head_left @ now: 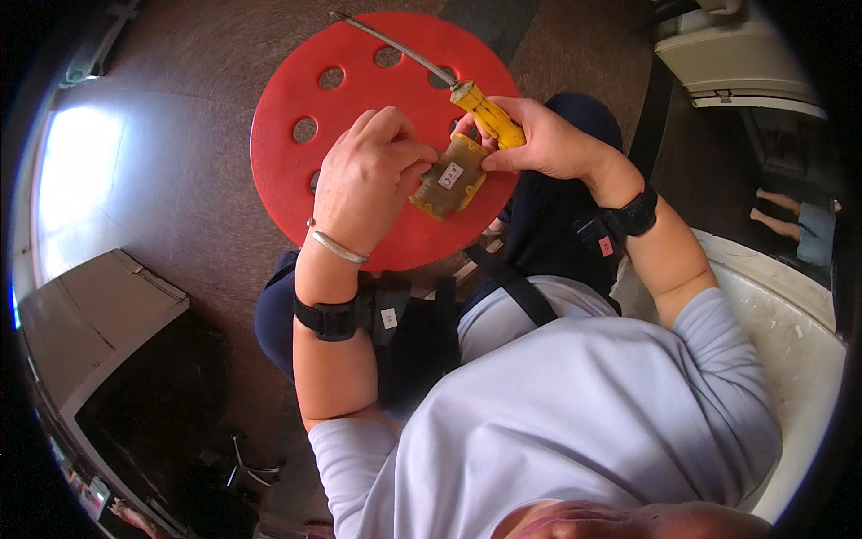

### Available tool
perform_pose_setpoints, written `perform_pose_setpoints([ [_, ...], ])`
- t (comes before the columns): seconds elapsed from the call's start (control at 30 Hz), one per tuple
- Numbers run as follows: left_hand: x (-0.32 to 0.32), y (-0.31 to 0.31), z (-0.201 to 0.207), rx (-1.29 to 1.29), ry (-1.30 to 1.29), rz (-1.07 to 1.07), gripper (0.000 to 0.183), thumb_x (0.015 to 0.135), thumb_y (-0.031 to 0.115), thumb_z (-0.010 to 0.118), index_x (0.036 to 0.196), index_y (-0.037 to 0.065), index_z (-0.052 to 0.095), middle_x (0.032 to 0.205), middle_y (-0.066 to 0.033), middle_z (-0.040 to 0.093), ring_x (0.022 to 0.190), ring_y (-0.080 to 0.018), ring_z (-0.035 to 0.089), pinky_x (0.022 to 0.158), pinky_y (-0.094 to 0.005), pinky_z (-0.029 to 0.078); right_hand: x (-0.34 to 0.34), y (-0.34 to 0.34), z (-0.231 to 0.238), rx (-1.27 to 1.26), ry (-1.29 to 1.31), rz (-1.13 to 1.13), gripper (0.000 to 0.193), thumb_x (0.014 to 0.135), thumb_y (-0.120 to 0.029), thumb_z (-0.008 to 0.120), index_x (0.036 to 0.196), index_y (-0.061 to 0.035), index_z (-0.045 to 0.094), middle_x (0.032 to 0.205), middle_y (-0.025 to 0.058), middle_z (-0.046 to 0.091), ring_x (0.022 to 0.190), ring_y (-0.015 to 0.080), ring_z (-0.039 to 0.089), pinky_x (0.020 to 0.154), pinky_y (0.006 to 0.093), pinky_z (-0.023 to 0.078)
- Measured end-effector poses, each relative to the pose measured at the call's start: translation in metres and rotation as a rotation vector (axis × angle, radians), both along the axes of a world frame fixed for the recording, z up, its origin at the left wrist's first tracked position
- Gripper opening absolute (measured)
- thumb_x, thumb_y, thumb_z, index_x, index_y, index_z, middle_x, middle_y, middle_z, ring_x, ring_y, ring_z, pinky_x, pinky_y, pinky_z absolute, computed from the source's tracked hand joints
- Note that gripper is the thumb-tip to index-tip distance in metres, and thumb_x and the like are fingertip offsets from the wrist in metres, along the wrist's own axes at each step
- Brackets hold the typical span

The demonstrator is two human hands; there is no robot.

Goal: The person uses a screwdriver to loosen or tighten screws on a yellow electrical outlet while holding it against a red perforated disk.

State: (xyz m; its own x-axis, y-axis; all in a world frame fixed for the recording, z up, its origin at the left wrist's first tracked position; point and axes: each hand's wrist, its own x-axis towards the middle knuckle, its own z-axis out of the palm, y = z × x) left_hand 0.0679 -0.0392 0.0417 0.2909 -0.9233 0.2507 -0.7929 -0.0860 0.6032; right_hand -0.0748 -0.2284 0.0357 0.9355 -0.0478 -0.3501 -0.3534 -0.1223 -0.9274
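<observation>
My right hand (552, 144) is closed around the yellow handle of a screwdriver (492, 119). The long metal shaft points up and left over the stool. With its thumb and fingertips the same hand also grips the right edge of a small flat block (460, 193), which has a grey-brown face, yellow edges and a white label. At the block's upper left edge, the fingers of my left hand (366, 166) are pinched together against it; the exact contact is partly hidden. Both hands are above a round red stool (377, 234) with several round holes in its top.
My knees are on either side of the stool's near edge. A pale cabinet-like piece (99, 314) stands at the left, another (736, 58) at the upper right. At the far right a person's bare legs (777, 216) show. A metal chair base (247, 467) is at the lower left.
</observation>
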Motion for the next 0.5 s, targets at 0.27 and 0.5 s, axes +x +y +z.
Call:
perform_pose_setpoints([
  [0.27,-0.0026,0.0002,-0.0007,0.028,-0.148,-0.031,0.011,0.070,0.010,0.066,0.080,0.014,0.062,0.082,-0.0021,0.051,0.081,-0.0198,0.052,0.072,-0.0326,0.042,0.0000,0.0024,0.0023,0.030,-0.058,-0.026,0.036,0.076,-0.006,0.069,0.109,-0.0015,0.056,0.094,0.0010,0.059,0.084,0.0082,0.052,0.081,0.0233,0.044],
  [0.5,-0.0051,0.0029,-0.0058,-0.036,-0.051,0.012,0.008,0.074,0.011,0.065,0.080,0.011,0.059,0.081,-0.0040,0.053,0.082,-0.0223,0.055,0.072,-0.0339,0.044,-0.0010,0.0035,0.0035,0.003,-0.035,-0.031,0.036,0.077,-0.010,0.068,0.111,-0.0067,0.055,0.085,-0.0006,0.054,0.077,0.0072,0.050,0.074,0.0220,0.045],
])
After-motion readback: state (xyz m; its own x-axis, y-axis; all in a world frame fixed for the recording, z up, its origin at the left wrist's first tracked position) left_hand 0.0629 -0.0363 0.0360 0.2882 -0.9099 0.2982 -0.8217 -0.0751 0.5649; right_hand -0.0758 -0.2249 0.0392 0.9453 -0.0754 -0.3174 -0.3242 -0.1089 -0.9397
